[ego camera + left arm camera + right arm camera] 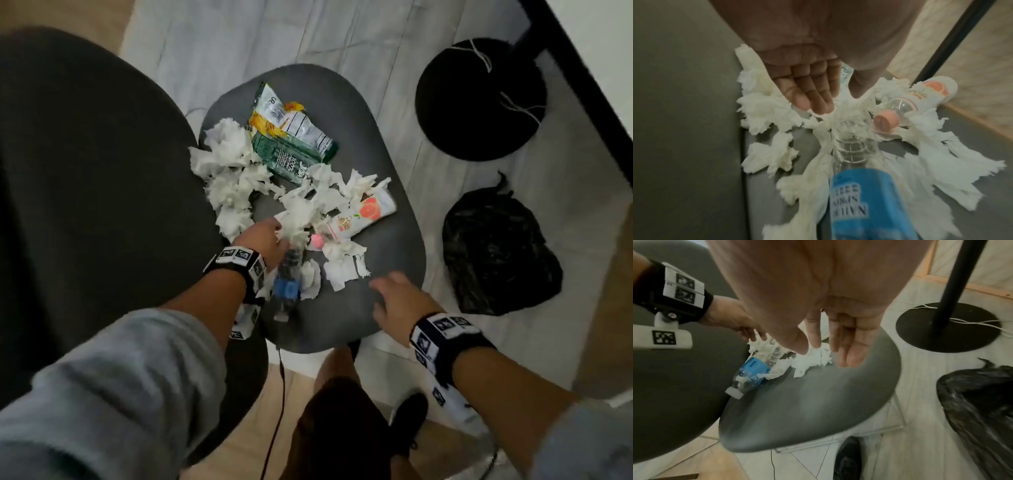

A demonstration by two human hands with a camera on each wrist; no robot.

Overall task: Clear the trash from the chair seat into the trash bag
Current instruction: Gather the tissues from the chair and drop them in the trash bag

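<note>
The dark grey chair seat (387, 246) is littered with crumpled white tissues (233, 171), snack bags (291, 120), a green carton (284, 157), a grapefruit-label bottle (366, 212) with a pink cap, and a clear water bottle (286, 287) with a blue label. My left hand (279, 236) reaches over the water bottle (863, 194). Its straight fingers (813, 100) touch the tissue at the bottle's base, with the thumb held apart. My right hand (380, 286) hovers spread and empty over the seat's bare front right (807, 402). The black trash bag (496, 253) lies on the floor to the right.
A black lamp base (479, 99) with its pole and a white cord stands on the floor at the back right. A large dark grey rounded cushion (85, 171) adjoins the seat on the left. Below the seat's front edge are a thin cable (277, 411) and my shoe (411, 421).
</note>
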